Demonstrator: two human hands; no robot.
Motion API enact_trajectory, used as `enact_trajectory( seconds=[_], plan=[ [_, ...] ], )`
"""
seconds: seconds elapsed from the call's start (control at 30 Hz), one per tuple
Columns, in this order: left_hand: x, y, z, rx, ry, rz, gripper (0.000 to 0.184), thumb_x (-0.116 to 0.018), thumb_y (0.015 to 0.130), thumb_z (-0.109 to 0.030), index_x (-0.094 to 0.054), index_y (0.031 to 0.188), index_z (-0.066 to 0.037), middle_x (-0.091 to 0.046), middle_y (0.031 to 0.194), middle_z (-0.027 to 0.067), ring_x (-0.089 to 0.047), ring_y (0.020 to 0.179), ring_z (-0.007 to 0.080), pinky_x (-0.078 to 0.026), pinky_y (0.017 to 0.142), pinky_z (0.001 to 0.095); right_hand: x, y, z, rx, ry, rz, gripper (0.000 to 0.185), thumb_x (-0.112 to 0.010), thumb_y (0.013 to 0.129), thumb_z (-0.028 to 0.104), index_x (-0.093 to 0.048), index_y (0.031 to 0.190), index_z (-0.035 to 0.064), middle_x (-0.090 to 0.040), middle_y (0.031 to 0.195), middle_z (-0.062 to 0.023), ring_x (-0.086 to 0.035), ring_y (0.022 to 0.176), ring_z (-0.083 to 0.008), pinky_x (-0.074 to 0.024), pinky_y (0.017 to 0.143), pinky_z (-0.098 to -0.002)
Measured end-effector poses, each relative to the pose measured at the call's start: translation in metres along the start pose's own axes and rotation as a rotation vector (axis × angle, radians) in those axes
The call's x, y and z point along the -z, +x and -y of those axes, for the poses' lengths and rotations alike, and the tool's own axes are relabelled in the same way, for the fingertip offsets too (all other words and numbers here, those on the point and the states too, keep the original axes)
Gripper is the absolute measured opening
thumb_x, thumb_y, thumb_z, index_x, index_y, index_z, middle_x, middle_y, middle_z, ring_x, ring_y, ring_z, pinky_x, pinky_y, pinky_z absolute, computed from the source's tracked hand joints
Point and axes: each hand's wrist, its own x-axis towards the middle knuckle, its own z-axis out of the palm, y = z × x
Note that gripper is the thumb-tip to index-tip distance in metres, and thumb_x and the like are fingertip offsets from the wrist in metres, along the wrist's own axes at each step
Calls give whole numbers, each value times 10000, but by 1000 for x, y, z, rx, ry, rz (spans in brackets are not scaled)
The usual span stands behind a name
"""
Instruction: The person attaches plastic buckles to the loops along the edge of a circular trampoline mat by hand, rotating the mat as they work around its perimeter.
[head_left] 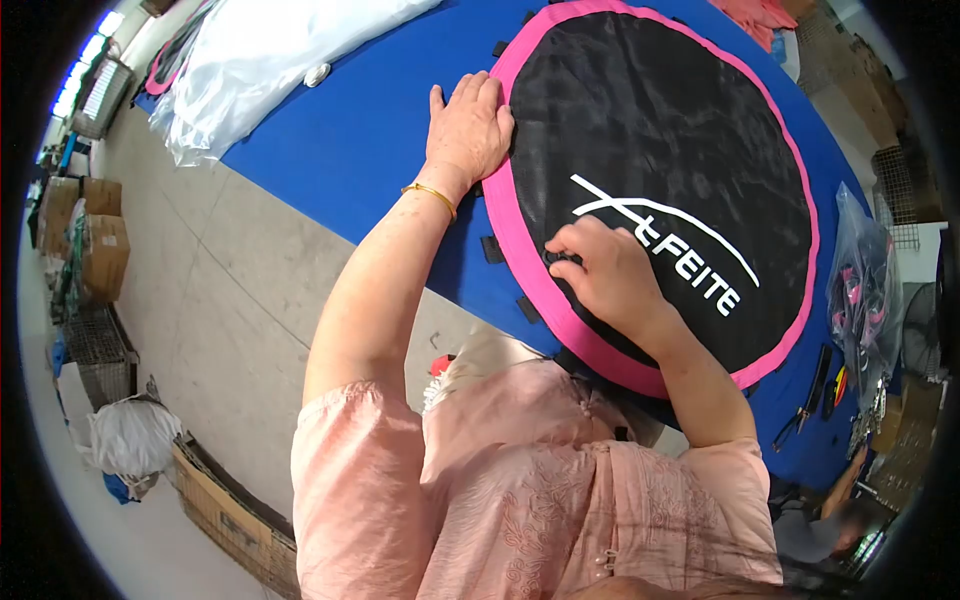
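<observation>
A round black mat (670, 120) with a pink border, black tabs along its edge and white "FEITE" lettering lies flat on a blue-covered table (340, 130). My left hand (472, 132) rests on the mat's left border, fingers stretched out and pointing away from me. Over the near left part of the mat, beside the lettering, is my right hand (608, 278). Its thumb and forefinger are closed on a small black thing (553, 259) at the inner edge of the pink border. The fingers cover most of that thing, so its kind cannot be made out.
Clear plastic sheeting (250, 60) lies on the table's far left. To the right are a plastic bag with pink and black pieces (862, 290), pliers (800, 415) and other hand tools. Cardboard boxes (103, 240) stand on the left floor. Another person (815, 530) is at lower right.
</observation>
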Motion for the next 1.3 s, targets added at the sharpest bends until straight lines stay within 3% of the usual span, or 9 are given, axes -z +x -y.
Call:
enact_trajectory(
  seconds=[0.23, 0.33, 0.47, 0.8, 1.3],
  plan=[
    [-1, -1, 0, -4, 5, 1, 433, -507, 1027, -290, -590, 1377, -48, -568, 1517, 145, -479, 1466, 301, -301, 1227, 663, -9, 29, -8, 31, -36, -120, 180, -807, 858, 133, -739, 1021, 98, -707, 951, -68, -702, 862, -302, -528, 787, -411],
    [-1, -1, 0, -3, 9, 7, 436, -508, 1028, -292, -588, 1380, -48, -566, 1518, 146, -482, 1463, 302, -303, 1226, 663, -9, 47, -10, 32, 24, -165, 172, -796, 856, 111, -753, 1009, 47, -723, 971, -120, -729, 865, -341, -574, 727, -408],
    [1, -1, 0, -4, -17, -1, 437, -506, 1028, -294, -590, 1377, -45, -570, 1513, 152, -486, 1459, 306, -301, 1227, 663, -9, 34, -10, 75, 28, -134, 175, -783, 863, 108, -746, 1026, 59, -717, 972, -113, -717, 868, -336, -563, 756, -419],
    [-2, -1, 1, -2, 3, 4, 454, -485, 1037, -301, -588, 1391, -37, -562, 1528, 159, -471, 1475, 311, -289, 1234, 664, 24, -43, 4, -53, -1, 145, 180, -799, 845, 119, -733, 1012, 108, -702, 990, -57, -686, 916, -296, -505, 814, -412],
    [1, 0, -1, -12, -1, -7, 446, -510, 1022, -285, -585, 1383, -34, -568, 1517, 155, -480, 1465, 303, -306, 1219, 671, 3, -13, -1, 13, 21, -10, 173, -799, 856, 139, -727, 1010, 108, -698, 969, -54, -695, 887, -303, -519, 777, -419]
  ],
)
